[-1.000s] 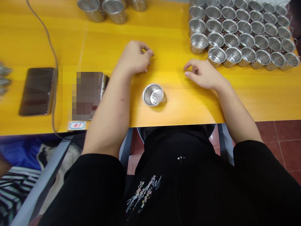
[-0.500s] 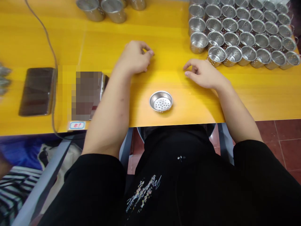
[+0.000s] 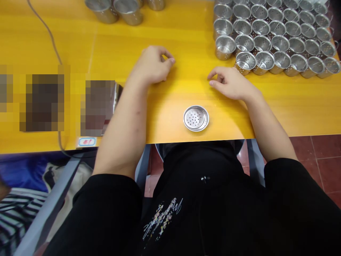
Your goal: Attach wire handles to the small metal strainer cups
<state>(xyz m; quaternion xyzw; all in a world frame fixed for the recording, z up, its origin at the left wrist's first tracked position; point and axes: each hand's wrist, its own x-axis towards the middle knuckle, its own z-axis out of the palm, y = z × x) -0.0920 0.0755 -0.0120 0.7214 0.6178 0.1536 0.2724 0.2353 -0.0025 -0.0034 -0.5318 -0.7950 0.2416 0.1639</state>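
Note:
A small round metal strainer (image 3: 195, 117) with a perforated bottom is near the table's front edge, tilted differently from flat and touched by neither hand. My left hand (image 3: 157, 64) rests on the yellow table beyond it to the left. Its fingers are loosely curled, thumb and index finger apart, holding nothing. To the right, my right hand (image 3: 229, 81) lies near the front row of perforated metal cups (image 3: 245, 63). That hand is empty too, with a gap between thumb and forefinger.
Several rows of metal cups with thin wire handles fill the back right of the yellow table (image 3: 181, 32). More metal cups (image 3: 128, 12) stand at the back left. A grey cable (image 3: 49, 32) runs down the left side, near blurred-out objects and a small label (image 3: 87, 142).
The strainer has shifted to the right along the table's front and its tilt has changed. Both hands have stayed in place.

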